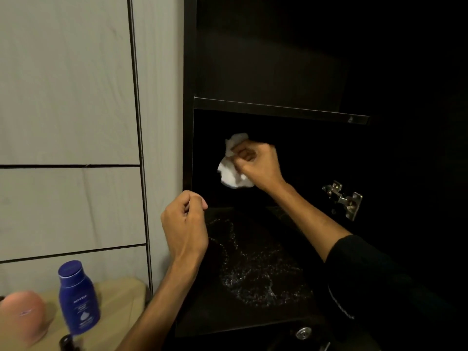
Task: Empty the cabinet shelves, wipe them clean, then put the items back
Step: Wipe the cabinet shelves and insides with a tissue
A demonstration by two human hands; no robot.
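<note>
Two hands raised: right hand (255,164) reaching into cabinet (189,138), clutching white cloth (231,174); left hand (184,224) loosely fisted, empty.

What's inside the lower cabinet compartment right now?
Only the right hand clutching a white tissue; wet streaks on the shelf. Deep corners are too dark to see.

the blue bottle (78,297) reads "nivea"; its smaller print is too blurred.

The left is filled by a pale tiled wall (68,97), crossed by dark grout lines. A beige top (119,297) is seen below it. The right side is left in deep shadow.
</note>
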